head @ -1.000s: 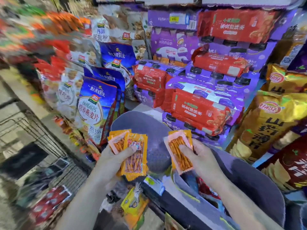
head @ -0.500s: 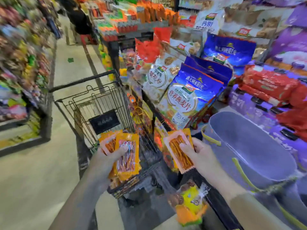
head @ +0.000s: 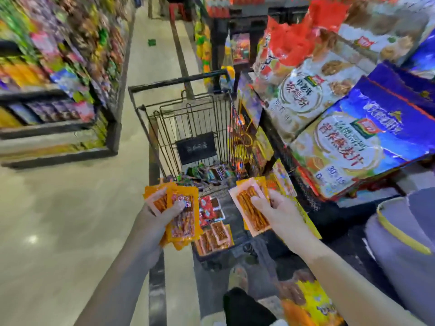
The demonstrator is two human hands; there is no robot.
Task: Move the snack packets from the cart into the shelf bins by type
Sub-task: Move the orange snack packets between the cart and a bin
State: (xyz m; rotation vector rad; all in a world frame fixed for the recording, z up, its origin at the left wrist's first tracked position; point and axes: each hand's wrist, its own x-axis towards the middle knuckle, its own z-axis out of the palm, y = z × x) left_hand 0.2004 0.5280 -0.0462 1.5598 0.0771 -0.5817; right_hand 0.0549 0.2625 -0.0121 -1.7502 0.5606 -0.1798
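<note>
My left hand grips a small stack of orange snack packets, thumb pressed across the front one. My right hand pinches a pale-edged orange packet of snack sticks with another orange packet behind it. Both hands hover over the near end of a black wire cart. More orange and red snack packets lie in the bottom of the cart, with darker packets further in.
A grey shelf bin with a yellow rim sits at the right. Large blue and white cereal bags fill the shelf above it. Another stocked shelf lines the left side of the aisle floor.
The view has swung left, from the shelf and grey bin to the cart and aisle. Both hands keep their packets and now hang over the cart.
</note>
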